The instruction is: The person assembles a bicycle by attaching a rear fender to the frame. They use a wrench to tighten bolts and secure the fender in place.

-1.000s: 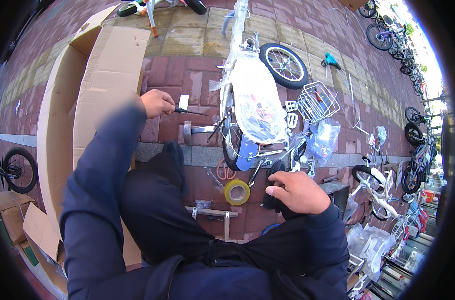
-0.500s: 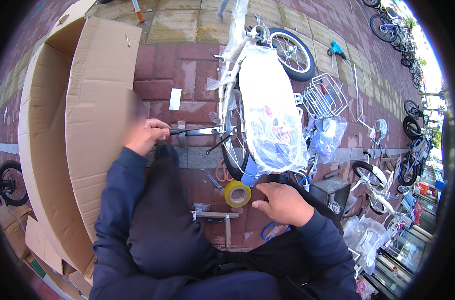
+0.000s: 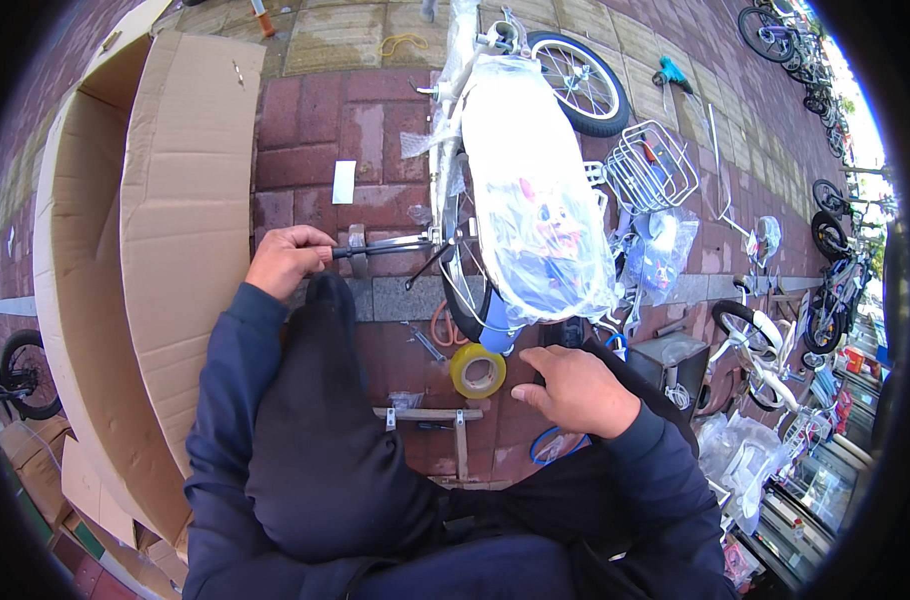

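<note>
Pavement: left hand (image 3: 287, 259) grips wrench (image 3: 380, 248) (fisted).

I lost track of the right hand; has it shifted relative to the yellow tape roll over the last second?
Yes. The right hand was level with the yellow tape roll earlier; now it sits slightly lower, close on its right.

Big cardboard box (image 3: 155, 250) lies open, left of wrapped bike (image 3: 535, 220). Wire basket (image 3: 653, 165) just right of bike, loose wheel (image 3: 580, 80) at its top end. White paper slip (image 3: 344, 182) betw. box & bike. More bikes (image 3: 835, 290) far right of it.
</note>
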The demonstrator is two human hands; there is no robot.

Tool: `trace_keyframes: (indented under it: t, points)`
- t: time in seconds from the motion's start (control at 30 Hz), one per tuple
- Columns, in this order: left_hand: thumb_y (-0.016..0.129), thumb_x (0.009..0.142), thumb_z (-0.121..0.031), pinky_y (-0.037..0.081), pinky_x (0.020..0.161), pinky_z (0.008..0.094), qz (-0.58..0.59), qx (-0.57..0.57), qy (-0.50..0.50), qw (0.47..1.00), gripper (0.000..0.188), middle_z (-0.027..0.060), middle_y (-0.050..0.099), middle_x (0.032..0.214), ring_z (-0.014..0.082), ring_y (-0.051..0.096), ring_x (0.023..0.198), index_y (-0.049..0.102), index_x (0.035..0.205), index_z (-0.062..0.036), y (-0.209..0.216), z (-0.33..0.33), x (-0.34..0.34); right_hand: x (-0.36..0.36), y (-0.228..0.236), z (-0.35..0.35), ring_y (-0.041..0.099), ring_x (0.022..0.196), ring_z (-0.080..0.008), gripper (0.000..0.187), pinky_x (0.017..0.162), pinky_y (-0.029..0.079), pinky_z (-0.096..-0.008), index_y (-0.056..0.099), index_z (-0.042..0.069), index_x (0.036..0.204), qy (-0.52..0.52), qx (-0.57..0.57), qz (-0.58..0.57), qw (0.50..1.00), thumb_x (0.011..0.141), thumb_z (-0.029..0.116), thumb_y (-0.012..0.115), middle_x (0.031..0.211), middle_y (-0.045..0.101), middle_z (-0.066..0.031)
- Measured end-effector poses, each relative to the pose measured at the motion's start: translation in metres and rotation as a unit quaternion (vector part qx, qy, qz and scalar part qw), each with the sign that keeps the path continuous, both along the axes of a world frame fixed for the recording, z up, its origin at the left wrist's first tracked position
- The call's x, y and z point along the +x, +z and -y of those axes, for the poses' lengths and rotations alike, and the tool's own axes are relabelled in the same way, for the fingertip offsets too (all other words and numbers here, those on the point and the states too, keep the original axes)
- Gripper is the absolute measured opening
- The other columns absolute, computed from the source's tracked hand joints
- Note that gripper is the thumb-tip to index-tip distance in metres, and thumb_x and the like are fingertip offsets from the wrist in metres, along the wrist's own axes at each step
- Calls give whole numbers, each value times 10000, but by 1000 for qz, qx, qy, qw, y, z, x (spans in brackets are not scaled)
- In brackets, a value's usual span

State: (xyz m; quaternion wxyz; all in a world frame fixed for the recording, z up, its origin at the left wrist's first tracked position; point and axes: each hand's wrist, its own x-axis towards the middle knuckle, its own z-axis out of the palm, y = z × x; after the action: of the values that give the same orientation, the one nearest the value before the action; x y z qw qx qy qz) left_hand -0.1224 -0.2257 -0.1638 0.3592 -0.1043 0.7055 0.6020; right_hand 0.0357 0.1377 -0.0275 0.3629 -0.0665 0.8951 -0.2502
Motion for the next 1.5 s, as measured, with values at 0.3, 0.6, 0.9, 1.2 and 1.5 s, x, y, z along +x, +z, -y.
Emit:
trace_keyframes:
  t: [0.3, 0.6, 0.9, 1.2, 1.5]
  points:
    - [624, 705, 71, 510, 689, 241, -89, 69, 14, 994, 375, 29, 637, 955, 97, 593, 805, 673, 1067, -15, -17, 4, 0, 0, -25, -3, 633, 947, -428, 474, 811, 509, -489, 553, -20, 1185, -70, 4, -64, 995, 878, 321, 672, 1008, 642, -247]
    - [704, 843, -28, 466, 544, 216, 6, 104, 22, 994, 286, 31, 645, 851, 77, 538, 620, 638, 1121, -12, -45, 13, -1, -4, -39, 13, 616, 960, -482, 587, 826, 505, -504, 463, -113, 1182, -116, 27, -29, 993, 885, 345, 678, 1042, 624, -311]
    - [707, 919, -276, 439, 518, 216, 89, 161, 78, 980, 245, 17, 663, 829, 72, 532, 601, 604, 963, -58, -47, 7, 8, -10, -35, 10, 636, 900, -469, 519, 792, 511, -512, 554, -121, 1043, -110, 39, -34, 993, 892, 364, 663, 951, 635, -328]
    - [647, 961, -343, 421, 522, 200, 242, 47, 89, 965, 242, -30, 607, 770, 49, 488, 594, 615, 979, -104, -26, 9, 1, -9, -42, 9, 654, 825, -453, 511, 738, 526, -496, 599, -119, 945, -73, 81, -54, 993, 904, 388, 641, 867, 652, -304]
    - [558, 1002, -424, 286, 344, 239, 30, 23, 123, 992, 352, -6, 546, 638, 80, 366, 386, 599, 876, -97, -46, -3, 11, -10, -45, 10, 652, 793, -462, 506, 724, 527, -496, 634, -102, 833, -95, 62, -104, 988, 899, 399, 645, 817, 649, -308]
